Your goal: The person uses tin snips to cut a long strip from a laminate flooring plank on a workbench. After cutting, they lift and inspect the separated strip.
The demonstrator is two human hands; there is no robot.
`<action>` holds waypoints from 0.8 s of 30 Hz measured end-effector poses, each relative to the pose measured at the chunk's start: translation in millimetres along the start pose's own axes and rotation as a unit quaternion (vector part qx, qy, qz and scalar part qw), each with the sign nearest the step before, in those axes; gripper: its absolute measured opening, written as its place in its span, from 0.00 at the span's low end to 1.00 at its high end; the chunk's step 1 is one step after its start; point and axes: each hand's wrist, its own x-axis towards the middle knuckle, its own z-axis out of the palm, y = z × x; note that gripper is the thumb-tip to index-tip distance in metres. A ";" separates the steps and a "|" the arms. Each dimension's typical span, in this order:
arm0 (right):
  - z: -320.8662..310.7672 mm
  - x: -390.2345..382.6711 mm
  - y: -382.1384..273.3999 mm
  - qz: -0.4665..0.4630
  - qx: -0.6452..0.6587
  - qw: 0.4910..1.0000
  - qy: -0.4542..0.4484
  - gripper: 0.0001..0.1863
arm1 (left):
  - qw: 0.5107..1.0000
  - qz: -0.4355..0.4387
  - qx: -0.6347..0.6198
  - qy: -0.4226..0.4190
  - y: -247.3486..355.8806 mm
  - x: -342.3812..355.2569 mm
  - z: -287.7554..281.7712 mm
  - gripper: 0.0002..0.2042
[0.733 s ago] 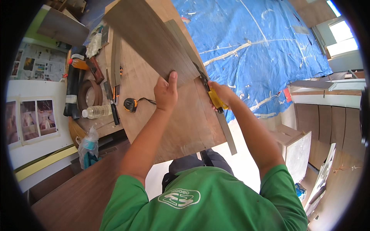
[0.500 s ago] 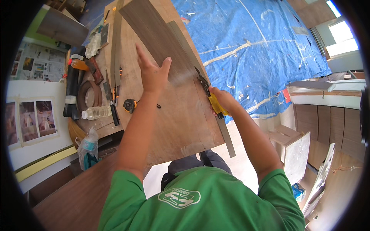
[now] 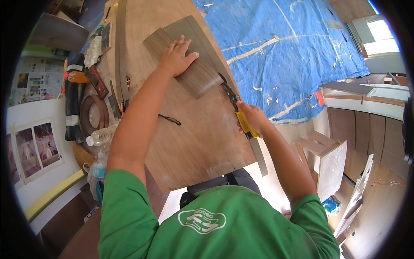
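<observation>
My left hand (image 3: 176,58) lies with its fingers spread on a brown wood-grain sheet (image 3: 196,77), whose near end curls up. A flat grey-brown piece (image 3: 194,36) lies partly beneath that sheet, along the board's right side. My right hand (image 3: 253,118) is closed around the yellow handles of a pair of snips (image 3: 242,115). Their dark jaws are at the right corner of the sheet's near end; whether they bite into it I cannot tell. A narrow grey strip (image 3: 259,157) runs below the right hand and sticks out past the board's near edge.
The large plywood board (image 3: 202,138) is the work surface, with a black cord (image 3: 170,119) on it. At left are a plastic bottle (image 3: 102,136), a brown ring (image 3: 95,115), a red-brown hand plane (image 3: 98,82) and a long strip (image 3: 120,52). Blue tarp (image 3: 284,56) covers the floor at right.
My left hand has come down from above onto the sheet, which has swung lower and now lies across the grey-brown piece. My right hand keeps hold of the snips, hardly moved.
</observation>
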 end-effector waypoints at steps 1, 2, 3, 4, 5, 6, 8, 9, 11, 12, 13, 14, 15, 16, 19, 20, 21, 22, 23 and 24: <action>-0.1 0.2 2.9 -0.003 0.000 1.000 0.004 0.28 | 0.999 0.014 0.044 -0.003 -2.9 6.7 3.7 0.37; 0.3 0.5 5.9 -0.007 0.000 1.000 0.007 0.28 | 0.998 0.015 0.061 -0.011 -7.6 12.9 6.2 0.38; 1.2 1.1 8.4 -0.010 -0.001 1.000 0.009 0.28 | 0.997 0.015 0.078 -0.019 -13.6 18.7 7.7 0.39; 1.8 -0.5 10.2 -0.011 0.006 1.000 0.013 0.28 | 0.995 0.017 0.097 -0.027 -14.2 21.7 6.2 0.39; 2.6 -2.9 10.6 -0.011 0.011 1.000 0.017 0.29 | 0.995 0.027 0.093 -0.028 -13.7 21.6 7.3 0.39; 3.5 -4.7 10.8 -0.012 0.017 1.000 0.019 0.29 | 0.995 0.036 0.090 -0.028 -13.0 19.2 9.5 0.38; 5.9 -7.0 14.9 -0.011 0.025 0.999 0.019 0.29 | 0.995 0.059 0.076 -0.026 -15.7 13.2 16.5 0.37; 7.0 -6.9 18.0 -0.011 0.028 0.999 0.018 0.29 | 0.995 0.072 0.067 -0.020 -19.4 10.9 19.1 0.37; 6.1 -8.2 30.2 -0.016 0.031 0.999 0.018 0.29 | 0.993 0.107 0.053 -0.009 -15.3 1.5 26.3 0.35; 6.6 -9.3 36.4 -0.017 0.032 0.999 0.019 0.29 | 0.991 0.127 0.049 -0.004 -12.0 -6.2 30.8 0.33; 8.3 -12.7 41.3 -0.016 0.037 0.999 0.024 0.29 | 0.989 0.143 0.046 0.003 -9.6 -13.3 32.1 0.32; 10.4 -18.1 45.1 -0.015 0.042 0.999 0.029 0.29 | 0.987 0.155 0.035 0.010 -9.4 -16.9 33.1 0.31; 12.2 -23.2 48.9 -0.013 0.047 0.998 0.035 0.29 | 0.986 0.166 0.024 0.016 -10.1 -19.5 33.8 0.30; 14.0 -26.5 51.7 -0.008 0.055 0.998 0.035 0.29 | 0.984 0.177 0.012 0.026 -11.5 -20.0 34.1 0.30; 20.5 -33.7 59.3 0.004 0.072 0.996 0.047 0.29 | 0.975 0.218 -0.007 0.048 -17.8 -15.7 38.4 0.29; 23.3 -34.8 61.3 0.004 0.074 0.996 0.056 0.29 | 0.972 0.225 -0.008 0.066 -18.5 -14.7 42.4 0.29; 24.9 -36.4 63.0 0.005 0.076 0.995 0.066 0.29 | 0.969 0.232 -0.008 0.083 -18.6 -13.7 47.3 0.29; 25.8 -35.5 63.2 0.005 0.071 0.996 0.063 0.29 | 0.967 0.234 -0.007 0.102 -20.8 -14.9 50.1 0.29; 26.2 -35.2 62.4 0.005 0.065 0.996 0.060 0.28 | 0.967 0.234 -0.002 0.105 -22.6 -15.2 52.1 0.29; 26.6 -35.0 61.4 0.005 0.059 0.997 0.058 0.28 | 0.966 0.234 0.003 0.108 -24.4 -15.0 53.3 0.29</action>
